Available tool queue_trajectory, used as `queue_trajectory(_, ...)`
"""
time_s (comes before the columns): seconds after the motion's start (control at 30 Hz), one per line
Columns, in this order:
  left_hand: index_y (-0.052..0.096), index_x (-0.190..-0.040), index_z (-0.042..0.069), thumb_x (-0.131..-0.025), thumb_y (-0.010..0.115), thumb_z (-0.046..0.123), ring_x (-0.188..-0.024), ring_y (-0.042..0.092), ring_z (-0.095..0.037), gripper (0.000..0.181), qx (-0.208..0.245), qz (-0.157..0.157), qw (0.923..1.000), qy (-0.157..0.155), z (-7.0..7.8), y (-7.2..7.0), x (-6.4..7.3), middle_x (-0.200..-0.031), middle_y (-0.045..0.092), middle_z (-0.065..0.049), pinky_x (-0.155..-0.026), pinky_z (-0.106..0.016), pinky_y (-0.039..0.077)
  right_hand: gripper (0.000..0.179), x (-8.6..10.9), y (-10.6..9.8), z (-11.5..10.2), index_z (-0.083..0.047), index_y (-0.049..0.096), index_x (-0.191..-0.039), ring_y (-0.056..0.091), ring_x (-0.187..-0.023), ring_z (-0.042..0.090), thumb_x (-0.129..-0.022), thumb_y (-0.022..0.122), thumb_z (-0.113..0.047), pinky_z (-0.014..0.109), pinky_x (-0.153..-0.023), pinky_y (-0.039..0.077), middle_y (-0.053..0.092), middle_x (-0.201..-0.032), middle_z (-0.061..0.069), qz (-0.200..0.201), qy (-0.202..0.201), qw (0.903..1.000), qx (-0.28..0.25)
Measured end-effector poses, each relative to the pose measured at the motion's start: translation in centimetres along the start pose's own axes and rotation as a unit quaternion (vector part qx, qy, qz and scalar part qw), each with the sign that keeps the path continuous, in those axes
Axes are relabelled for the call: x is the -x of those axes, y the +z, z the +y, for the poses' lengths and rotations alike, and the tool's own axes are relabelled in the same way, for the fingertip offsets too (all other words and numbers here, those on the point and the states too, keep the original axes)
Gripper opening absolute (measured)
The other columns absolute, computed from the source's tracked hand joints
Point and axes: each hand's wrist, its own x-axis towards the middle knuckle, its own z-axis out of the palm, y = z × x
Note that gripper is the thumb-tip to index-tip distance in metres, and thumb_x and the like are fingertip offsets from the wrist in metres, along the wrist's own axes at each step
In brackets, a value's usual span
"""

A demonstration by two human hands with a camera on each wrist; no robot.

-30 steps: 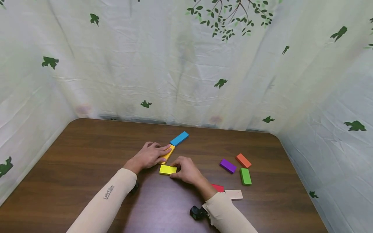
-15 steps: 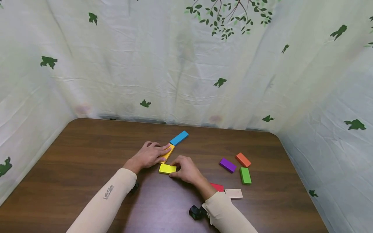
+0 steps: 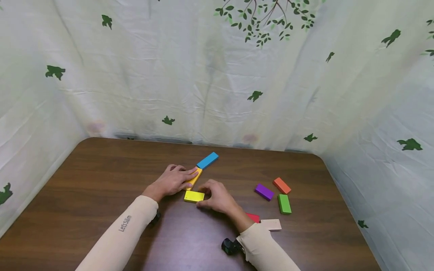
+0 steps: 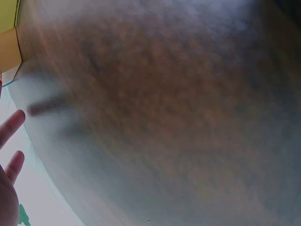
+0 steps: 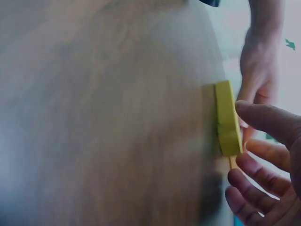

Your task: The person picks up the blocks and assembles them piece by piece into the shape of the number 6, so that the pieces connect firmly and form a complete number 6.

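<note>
A bright yellow block [image 3: 194, 196] lies flat on the table, its right end pinched between thumb and fingers of my right hand [image 3: 217, 197]. In the right wrist view the thumb is at the edge of the yellow block [image 5: 227, 117]. Just beyond it, an orange-yellow block [image 3: 194, 178] lies slanted, its near end at the yellow one. My left hand [image 3: 172, 180] rests on that slanted block with fairly straight fingers, covering part of it. A blue block [image 3: 208, 160] continues the line at the far end. Only a few fingertips [image 4: 14, 123] show in the left wrist view.
To the right lie a purple block [image 3: 264, 192], an orange block [image 3: 282, 185], a green block [image 3: 285, 204] and a pale wooden block [image 3: 271, 224]. A red block [image 3: 253, 217] is partly hidden by my right wrist. A white leaf-patterned curtain [image 3: 142, 75] surrounds the brown table [image 3: 101, 180].
Both hands keep their places on the blocks. The whole head view has shifted very slightly; no block has visibly moved on the table.
</note>
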Motion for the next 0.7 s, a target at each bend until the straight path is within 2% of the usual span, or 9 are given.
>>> queue_trajectory(0.17, 0.04, -0.148, 0.013, -0.099, 0.052, 0.035, -0.123, 0.044, -0.037, 0.055, -0.003, 0.0, 1.0, 0.001, -0.1, 0.1, -0.1, -0.153, 0.036, -0.005, -0.102, -0.06, 0.026, 0.043, 1.7, -1.8, 0.9, -0.007, 0.071, -0.111, 0.059, -0.089, 0.018, -0.075, 0.084, -0.026, 0.029, -0.08, 0.049, 0.063, -0.098, 0.003, 0.01, 0.006, 0.9999, 0.004)
queue_trajectory(0.37, 0.041, -0.147, 0.012, -0.099, 0.053, 0.033, -0.123, 0.044, -0.038, 0.054, 0.002, 0.006, 1.0, 0.006, 0.0, 0.1, -0.2, -0.153, 0.036, -0.006, -0.101, -0.06, 0.026, 0.036, 4.6, -4.3, 2.2, -0.006, 0.071, -0.106, 0.06, -0.092, 0.022, -0.077, 0.083, -0.023, 0.036, -0.081, 0.05, 0.064, -0.098, 0.003, 0.018, 0.018, 0.9997, 0.007)
queue_trajectory(0.6, 0.043, -0.146, 0.01, -0.098, 0.054, 0.032, -0.122, 0.045, -0.037, 0.053, 0.008, 0.015, 0.9998, 0.011, 0.1, 0.0, -0.2, -0.151, 0.039, -0.007, -0.101, -0.059, 0.026, 0.034, 8.0, -6.3, 4.0, -0.009, 0.071, -0.101, 0.061, -0.091, 0.019, -0.073, 0.086, -0.021, 0.035, -0.08, 0.05, 0.066, -0.097, 0.0, 0.019, 0.019, 0.9994, 0.023)
queue_trajectory(0.7, 0.043, -0.146, 0.01, -0.098, 0.054, 0.033, -0.122, 0.045, -0.037, 0.054, 0.008, 0.014, 0.9998, 0.011, 0.1, 0.0, -0.2, -0.151, 0.039, -0.007, -0.101, -0.059, 0.026, 0.034, 9.3, -6.9, 4.6, -0.008, 0.07, -0.097, 0.061, -0.09, 0.019, -0.07, 0.087, -0.019, 0.033, -0.079, 0.05, 0.066, -0.095, 0.0, 0.013, 0.024, 0.9995, 0.013)
